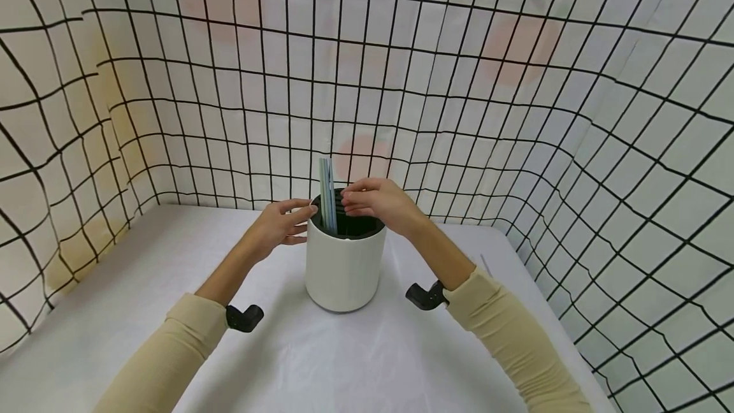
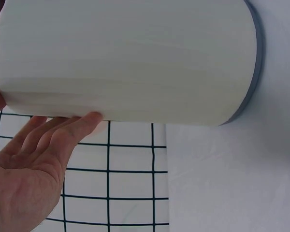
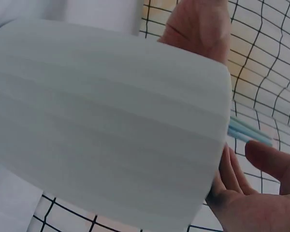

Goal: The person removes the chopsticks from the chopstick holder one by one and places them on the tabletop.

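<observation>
White holder [image 1: 343,266] stands at centre frame on the table [image 1: 115,336], dark insert at its mouth, pale blue sticks [image 1: 328,193] upright at the left of the opening. Left hand [image 1: 278,228]: fingers straight, close together, tips on the holder's upper left wall. Right hand [image 1: 378,204]: fingers curled over the rim, reaching inside. Best to brace the wall steadily while the other hand works. Right fingertips hidden; cannot tell if they pinch anything. Insert's compartments unclear.
</observation>
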Motion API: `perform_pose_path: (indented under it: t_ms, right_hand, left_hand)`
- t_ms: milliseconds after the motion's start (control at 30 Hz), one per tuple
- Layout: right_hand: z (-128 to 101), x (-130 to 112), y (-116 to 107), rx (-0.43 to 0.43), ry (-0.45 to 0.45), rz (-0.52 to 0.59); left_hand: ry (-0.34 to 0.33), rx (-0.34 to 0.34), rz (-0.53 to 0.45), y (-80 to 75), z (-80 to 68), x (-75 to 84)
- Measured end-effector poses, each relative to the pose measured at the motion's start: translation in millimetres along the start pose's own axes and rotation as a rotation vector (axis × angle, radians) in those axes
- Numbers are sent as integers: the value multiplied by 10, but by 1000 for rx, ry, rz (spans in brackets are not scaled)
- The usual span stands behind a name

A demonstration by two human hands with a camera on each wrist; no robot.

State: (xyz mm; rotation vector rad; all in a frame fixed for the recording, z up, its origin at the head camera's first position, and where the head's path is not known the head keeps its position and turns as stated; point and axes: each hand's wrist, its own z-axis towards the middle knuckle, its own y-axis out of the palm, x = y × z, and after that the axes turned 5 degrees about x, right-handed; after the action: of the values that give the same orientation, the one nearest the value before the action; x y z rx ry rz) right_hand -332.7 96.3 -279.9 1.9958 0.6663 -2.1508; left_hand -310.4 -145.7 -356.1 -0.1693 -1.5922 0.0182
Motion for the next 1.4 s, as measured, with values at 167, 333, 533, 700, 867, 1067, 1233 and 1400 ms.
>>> perform_pose_path:
  t_ms: [167, 333, 533, 700, 867, 1067, 1233, 1400]
  right_hand:
    - [22, 48, 85, 26, -10, 23]
    - [33, 118, 133, 49, -45, -35]
    - [55, 156, 203, 85, -101, -157]
    - [58, 166, 237, 95, -120, -189]
    - [53, 200, 246, 120, -132, -199]
    - [55, 202, 279, 154, -126, -203]
    - [39, 190, 271, 176, -110, -176]
    - [43, 147, 215, 161, -83, -49]
  left_hand:
    - [1, -3, 3, 10, 1, 4]
    - [13, -11, 9, 11, -13, 2]
    - [21, -10, -4, -29, -19, 10]
    - [23, -10, -11, -24, -15, 5]
    - [23, -11, -13, -3, -1, -14]
    - [21, -3, -16, 7, -8, 2]
    - [16, -10, -17, 4, -6, -5]
    - [17, -14, -21, 2, -9, 3]
